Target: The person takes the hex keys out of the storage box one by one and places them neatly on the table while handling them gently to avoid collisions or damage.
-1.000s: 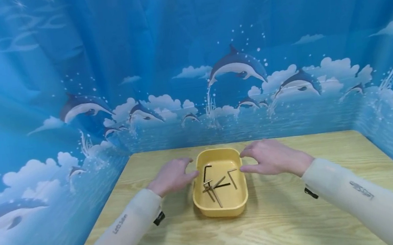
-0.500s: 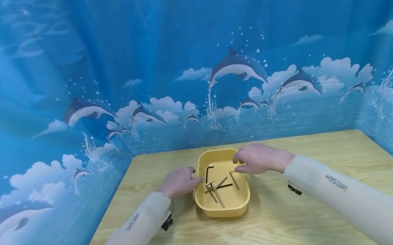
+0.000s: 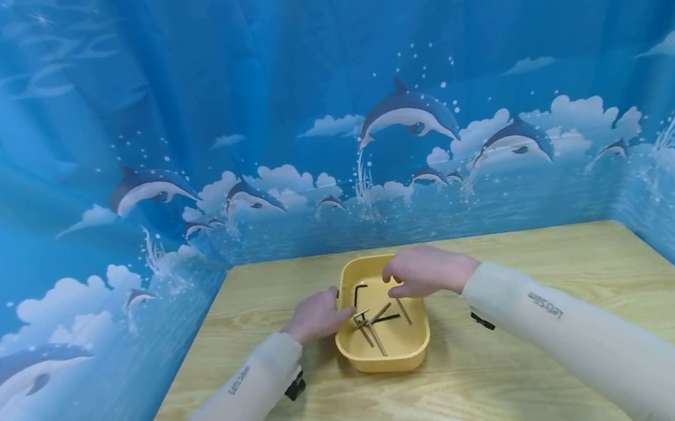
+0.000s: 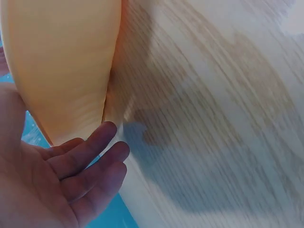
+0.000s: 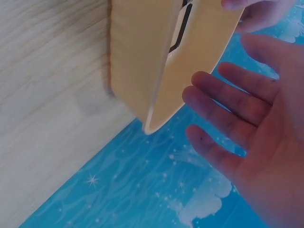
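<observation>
Between a person's left hand [image 3: 318,315] and right hand [image 3: 426,271], a yellow tray [image 3: 386,366] of L-shaped metal keys rests on a wooden bench [image 3: 488,381]. The left hand's fingers spread loosely beside the outer wall, thumb over the rim; whether they press it, I cannot tell. The right hand hangs over the opposite side, thumb and fingers apart, holding nothing. Below its thumb lies a slim key [image 3: 404,312]; a crossed pile [image 3: 377,341] sits nearer the left thumb. This looks like a reach into the tray; the next move probably calls for lowering the right fingers to pinch one key.
</observation>
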Demonstrator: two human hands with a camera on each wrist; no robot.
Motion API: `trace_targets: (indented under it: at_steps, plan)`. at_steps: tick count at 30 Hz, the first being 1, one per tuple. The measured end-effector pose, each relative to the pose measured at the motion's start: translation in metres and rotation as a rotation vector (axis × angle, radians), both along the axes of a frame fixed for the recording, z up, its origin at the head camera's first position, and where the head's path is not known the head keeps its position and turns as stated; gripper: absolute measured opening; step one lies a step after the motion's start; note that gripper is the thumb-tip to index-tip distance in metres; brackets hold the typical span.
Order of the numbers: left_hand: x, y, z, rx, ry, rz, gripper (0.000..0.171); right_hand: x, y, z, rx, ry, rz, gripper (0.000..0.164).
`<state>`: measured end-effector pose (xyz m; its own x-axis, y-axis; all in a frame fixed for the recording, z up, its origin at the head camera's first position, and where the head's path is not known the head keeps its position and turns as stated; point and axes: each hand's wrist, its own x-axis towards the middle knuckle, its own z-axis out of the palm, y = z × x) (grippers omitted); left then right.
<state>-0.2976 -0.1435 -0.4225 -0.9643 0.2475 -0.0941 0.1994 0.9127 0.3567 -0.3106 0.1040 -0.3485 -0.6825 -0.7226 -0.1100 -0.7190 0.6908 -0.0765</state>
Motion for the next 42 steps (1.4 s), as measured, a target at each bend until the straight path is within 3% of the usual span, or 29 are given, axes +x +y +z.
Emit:
trace_targets:
  at_steps: [5,12,22,35,42]
  plan:
    - [0.000,0.000,-0.002,0.051,-0.028,0.018,0.043,-0.004,-0.016,-0.002,0.029,-0.037,-0.011,0.032]
    - [0.000,0.004,-0.008,0.012,0.055,-0.017,0.030,-0.013,-0.035,-0.009,0.032,-0.089,-0.012,0.035]
    - [0.003,0.008,-0.012,-0.028,0.115,-0.005,0.029,-0.024,-0.052,-0.022,-0.023,-0.162,0.008,0.029]
    - [0.007,0.008,-0.011,-0.042,0.100,0.015,0.035,-0.034,-0.066,-0.037,0.149,-0.228,-0.043,0.014]
    - [0.006,0.007,-0.009,-0.025,0.076,0.013,0.033,-0.040,-0.079,-0.034,0.201,-0.247,-0.037,0.029]
